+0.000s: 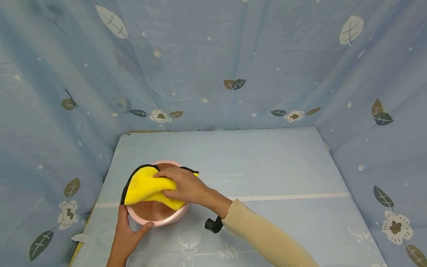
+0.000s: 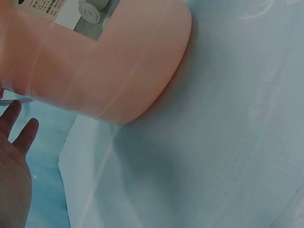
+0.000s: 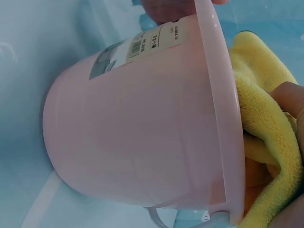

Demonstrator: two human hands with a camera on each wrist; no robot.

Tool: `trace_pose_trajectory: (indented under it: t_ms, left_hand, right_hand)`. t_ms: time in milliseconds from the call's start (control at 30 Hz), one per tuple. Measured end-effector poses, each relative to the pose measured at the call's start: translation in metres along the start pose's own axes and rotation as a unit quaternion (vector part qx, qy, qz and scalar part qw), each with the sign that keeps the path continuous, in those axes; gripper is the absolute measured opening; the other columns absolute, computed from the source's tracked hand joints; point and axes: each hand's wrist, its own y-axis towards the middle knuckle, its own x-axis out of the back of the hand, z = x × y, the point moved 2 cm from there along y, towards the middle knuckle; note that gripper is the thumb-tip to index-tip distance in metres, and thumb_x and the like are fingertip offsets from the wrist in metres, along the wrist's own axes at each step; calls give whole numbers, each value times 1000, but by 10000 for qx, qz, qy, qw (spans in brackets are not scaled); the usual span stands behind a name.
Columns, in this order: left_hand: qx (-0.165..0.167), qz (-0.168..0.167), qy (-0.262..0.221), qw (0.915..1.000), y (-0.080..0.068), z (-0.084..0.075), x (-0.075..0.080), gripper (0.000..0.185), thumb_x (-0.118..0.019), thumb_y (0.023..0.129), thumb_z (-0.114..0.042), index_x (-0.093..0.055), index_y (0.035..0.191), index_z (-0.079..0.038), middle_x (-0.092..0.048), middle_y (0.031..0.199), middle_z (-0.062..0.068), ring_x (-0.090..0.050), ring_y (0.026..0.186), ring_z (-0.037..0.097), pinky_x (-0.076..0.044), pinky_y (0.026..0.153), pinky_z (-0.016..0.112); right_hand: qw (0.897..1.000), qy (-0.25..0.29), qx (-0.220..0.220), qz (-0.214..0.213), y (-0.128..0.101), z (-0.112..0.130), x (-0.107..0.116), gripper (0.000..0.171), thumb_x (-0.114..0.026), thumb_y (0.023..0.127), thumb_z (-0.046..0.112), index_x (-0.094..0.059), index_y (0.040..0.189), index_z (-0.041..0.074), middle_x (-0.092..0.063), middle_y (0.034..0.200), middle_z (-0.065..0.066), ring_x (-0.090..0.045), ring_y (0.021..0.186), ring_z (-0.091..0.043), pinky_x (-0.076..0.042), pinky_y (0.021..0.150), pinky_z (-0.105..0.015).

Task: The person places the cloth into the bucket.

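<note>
A pink plastic bucket (image 1: 171, 219) stands on the table, with a paper label (image 3: 154, 43) on its side and a handle (image 3: 156, 218) hanging at its outside. My left hand (image 1: 128, 235) holds it at the near left, the thumb on the rim and the fingers along the outer wall, partly hidden. With my right hand (image 1: 186, 184) I grip a yellow plush cloth (image 1: 142, 188) edged in black. The cloth drapes over the bucket's mouth, and part of it dips inside the rim in the right wrist view.
A pale blue patterned cloth covers the table (image 1: 283, 163). Blue leaf-print curtains (image 1: 207, 55) hang behind and on both sides. A black device (image 1: 213, 225) sits at the right wrist, beside the beige sleeve (image 1: 267, 233).
</note>
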Motion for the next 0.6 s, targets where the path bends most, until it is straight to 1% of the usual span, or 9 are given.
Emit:
trace_pose_trajectory:
  t_ms: [67, 167, 233, 300, 433, 600]
  left_hand:
    - [-47, 17, -30, 10000, 0, -1, 1, 124, -89, 79, -12, -3, 166, -35, -18, 170, 5, -26, 136, -2, -14, 109, 1]
    - [-87, 84, -91, 9999, 2, 1, 3, 129, -89, 78, -9, 1, 166, -36, -11, 172, -3, -23, 140, -7, -14, 109, 0]
    - [-124, 147, -136, 9997, 3, 2, 4, 132, -89, 78, -8, 4, 166, -37, -6, 173, -9, -20, 142, -10, -15, 109, 0]
    - [-128, 197, -157, 9996, 4, 2, 5, 132, -89, 78, -7, 5, 166, -37, -4, 173, -13, -19, 143, -11, -16, 109, 0]
    - [-165, 234, -194, 9994, 4, 3, 5, 132, -89, 78, -6, 5, 166, -36, -3, 173, -13, -21, 142, -11, -16, 108, 0]
    - [-231, 220, -253, 9992, 4, 3, 5, 131, -87, 78, -3, 5, 166, -34, -5, 173, -10, -22, 142, -9, -17, 109, 0]
  right_hand:
    - [10000, -36, 15, 31, 0, 0, -1, 48, -75, 94, 23, -62, 140, 17, -65, 137, 5, -59, 120, -6, -44, 103, -16]
    - [9999, -120, 84, 21, -1, 0, -1, 48, -75, 95, 24, -62, 140, 17, -65, 137, 5, -58, 124, -7, -42, 107, -16]
    - [9998, -154, 107, 15, -1, 0, 0, 47, -75, 94, 25, -63, 139, 17, -65, 137, 5, -58, 125, -7, -42, 108, -17]
    - [9998, -162, 116, 8, -1, 1, 0, 47, -75, 94, 25, -63, 139, 17, -66, 137, 5, -58, 125, -8, -42, 109, -17]
    - [9998, -177, 86, 48, -1, -1, -2, 47, -75, 95, 27, -63, 139, 17, -66, 137, 5, -58, 124, -8, -41, 109, -18]
    - [9993, -304, -18, 218, -1, -1, -4, 48, -75, 95, 30, -62, 140, 18, -65, 138, 6, -57, 124, -7, -41, 109, -17]
